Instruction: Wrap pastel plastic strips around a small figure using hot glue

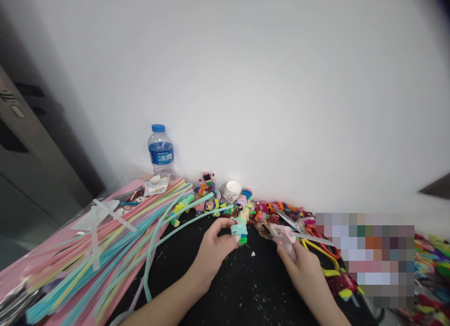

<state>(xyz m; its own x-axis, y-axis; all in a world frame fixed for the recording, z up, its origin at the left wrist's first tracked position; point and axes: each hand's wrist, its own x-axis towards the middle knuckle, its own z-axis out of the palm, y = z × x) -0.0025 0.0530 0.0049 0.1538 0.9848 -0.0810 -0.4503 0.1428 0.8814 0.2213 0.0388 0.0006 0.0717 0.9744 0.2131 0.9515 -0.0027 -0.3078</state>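
Between the thumb and fingers of my left hand (218, 244) is a small pipe-cleaner figure (239, 230), wound in mint green with brighter green and blue at its lower end. A pale yellow part shows above it. My right hand (298, 263) is wrapped around a pale pink glue gun (283, 233) with a small red light. A translucent glue stick (312, 238) sticks out of its back toward the right. The gun's front end points left, apart from the figure. Scissors (290, 220) lie just behind the gun.
Long pastel pipe cleaners (116, 255) cover the left side, with loose glue sticks (95, 244) on top. A water bottle (161, 152), a white paper cup (232, 190) and several colourful pipe-cleaner figures (211, 204) stand along the wall. Small scraps dot the black surface (242, 288).
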